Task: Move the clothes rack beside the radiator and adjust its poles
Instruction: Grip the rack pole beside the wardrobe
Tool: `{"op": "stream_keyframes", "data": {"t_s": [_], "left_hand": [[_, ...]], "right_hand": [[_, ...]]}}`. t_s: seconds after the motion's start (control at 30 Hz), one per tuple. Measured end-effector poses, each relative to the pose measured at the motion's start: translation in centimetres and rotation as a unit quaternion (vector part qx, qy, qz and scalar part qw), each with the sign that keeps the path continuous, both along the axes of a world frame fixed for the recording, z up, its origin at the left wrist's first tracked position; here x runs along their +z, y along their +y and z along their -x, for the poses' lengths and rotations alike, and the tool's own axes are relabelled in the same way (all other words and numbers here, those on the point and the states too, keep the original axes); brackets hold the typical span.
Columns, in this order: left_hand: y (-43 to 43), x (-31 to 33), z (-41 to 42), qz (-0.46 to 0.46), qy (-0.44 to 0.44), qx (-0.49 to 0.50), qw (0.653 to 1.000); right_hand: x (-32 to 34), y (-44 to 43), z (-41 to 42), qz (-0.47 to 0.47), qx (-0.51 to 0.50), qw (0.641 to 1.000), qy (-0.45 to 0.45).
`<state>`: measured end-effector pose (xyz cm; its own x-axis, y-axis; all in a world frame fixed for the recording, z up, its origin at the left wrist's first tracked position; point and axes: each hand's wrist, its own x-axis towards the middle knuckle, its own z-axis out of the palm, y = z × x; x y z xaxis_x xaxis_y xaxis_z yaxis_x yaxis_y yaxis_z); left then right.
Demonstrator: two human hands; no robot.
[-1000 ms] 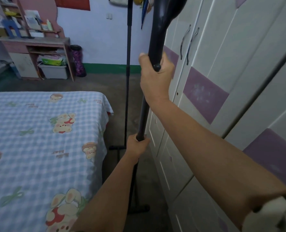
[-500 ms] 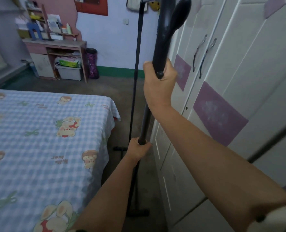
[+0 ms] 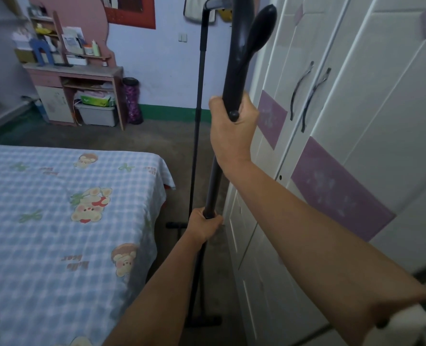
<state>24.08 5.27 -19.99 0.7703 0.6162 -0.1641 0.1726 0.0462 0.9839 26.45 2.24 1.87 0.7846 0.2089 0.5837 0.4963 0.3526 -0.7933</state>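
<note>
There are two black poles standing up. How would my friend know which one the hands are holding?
Start at the big white wardrobe with purple patches on the right, and look just left of its doors. The near pole is the thick black one there, with the right hand high on it and the left hand lower down. The far pole is much thinner, and no hand touches it.

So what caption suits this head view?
Both hands, left low, right high, grip the rack's near pole between bed and wardrobe.
</note>
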Motion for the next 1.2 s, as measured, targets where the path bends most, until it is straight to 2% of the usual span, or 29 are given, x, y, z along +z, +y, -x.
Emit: {"op": "stream_keyframes", "data": {"t_s": [0.7, 1.2], "left_hand": [[11.7, 0.2, -11.5, -0.009, 0.012, -0.057, 0.998], [20.2, 1.0, -25.2, -0.039, 0.011, -0.022, 0.999]], "right_hand": [[0.1, 11.3, -11.5, -0.008, -0.014, 1.000, 0.005], [-0.6, 20.3, -26.2, 0.004, 0.027, 1.000, -0.001]]}}
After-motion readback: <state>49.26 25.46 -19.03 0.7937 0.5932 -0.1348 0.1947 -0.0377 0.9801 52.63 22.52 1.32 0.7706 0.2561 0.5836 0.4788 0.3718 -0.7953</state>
